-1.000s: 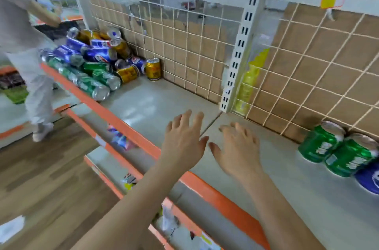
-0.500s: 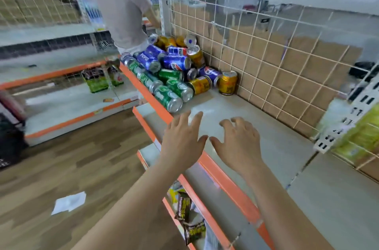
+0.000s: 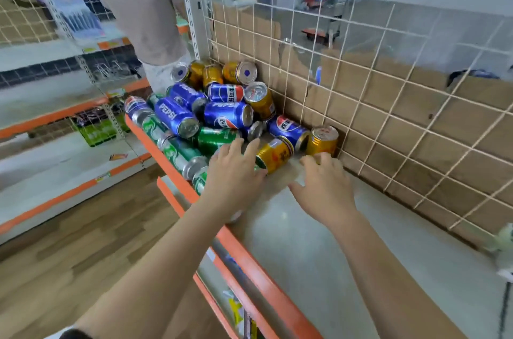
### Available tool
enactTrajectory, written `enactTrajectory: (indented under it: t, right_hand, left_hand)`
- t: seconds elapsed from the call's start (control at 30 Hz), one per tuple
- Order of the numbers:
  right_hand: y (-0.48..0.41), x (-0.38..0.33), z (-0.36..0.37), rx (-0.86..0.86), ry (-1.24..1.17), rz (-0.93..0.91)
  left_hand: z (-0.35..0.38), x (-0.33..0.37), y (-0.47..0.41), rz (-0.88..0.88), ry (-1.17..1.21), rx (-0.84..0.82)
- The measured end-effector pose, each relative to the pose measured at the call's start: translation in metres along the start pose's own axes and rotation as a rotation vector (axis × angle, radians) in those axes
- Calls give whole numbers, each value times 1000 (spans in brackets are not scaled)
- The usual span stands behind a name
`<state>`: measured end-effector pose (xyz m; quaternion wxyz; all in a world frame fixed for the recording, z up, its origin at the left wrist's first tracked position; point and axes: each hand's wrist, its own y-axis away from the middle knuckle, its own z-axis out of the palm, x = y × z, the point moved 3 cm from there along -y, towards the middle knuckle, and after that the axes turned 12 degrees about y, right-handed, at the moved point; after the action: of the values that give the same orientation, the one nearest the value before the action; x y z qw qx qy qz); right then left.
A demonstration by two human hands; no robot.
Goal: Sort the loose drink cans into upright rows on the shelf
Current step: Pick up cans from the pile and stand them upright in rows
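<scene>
A heap of loose cans lies at the shelf's far left end: blue Pepsi cans, green cans along the orange front edge, gold cans at the back. One gold can stands upright by the wire grid; another gold can lies on its side. My left hand hovers with fingers spread over a green can, its fingertips next to the lying gold can. My right hand is open, fingertips just short of the upright gold can. Neither hand holds anything.
The grey shelf has an orange front lip and a wire-grid back with cardboard behind. A person in a grey shirt stands past the heap. Lower shelves and a wooden floor lie to the left.
My view has swung left and closer to the can heap. Both hands have reached forward and now sit at its near edge; the green cans on the right have left the view.
</scene>
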<state>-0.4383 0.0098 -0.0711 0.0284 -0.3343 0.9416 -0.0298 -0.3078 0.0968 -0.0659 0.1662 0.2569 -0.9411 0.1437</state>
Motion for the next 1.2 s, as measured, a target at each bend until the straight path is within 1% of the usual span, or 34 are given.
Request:
enactTrajectory:
  t: [0.13, 0.23, 0.33, 0.4, 0.5, 0.57, 0.67, 0.73, 0.83, 0.93, 1.13, 1.2]
  right_hand:
    - [-29, 4, 10, -39, 3, 96]
    - [-46, 5, 14, -31, -17, 167]
    - [-61, 7, 17, -23, -47, 264]
    - [-72, 8, 19, 3, -70, 331]
    - [-84, 10, 18, 104, -113, 427]
    - [-93, 13, 17, 148, -122, 476]
    - [-106, 18, 23, 102, -141, 474]
    - [-113, 22, 26, 103, -178, 449]
    - [-117, 30, 28, 141, -246, 490]
    - [-116, 35, 28, 118, -249, 516]
    - [-97, 41, 18, 73, -225, 549]
    - [-85, 42, 15, 66, -243, 557]
  left_hand:
    - [18, -5, -42, 50, -8, -103]
    - [33, -8, -63, 105, -51, -190]
    - [45, -15, -83, 98, -73, -282]
    - [51, -19, -95, 82, -103, -340]
    - [59, -22, -105, 99, -143, -391]
    - [61, -21, -110, 131, -160, -395]
    - [62, -21, -117, 189, -156, -347]
    - [60, -22, -120, 213, -102, -312]
    - [58, -22, -123, 217, 39, -311]
    - [54, -19, -124, 226, 154, -312]
    - [38, -12, -127, 299, 245, -220]
    - [36, -7, -127, 341, 211, -232]
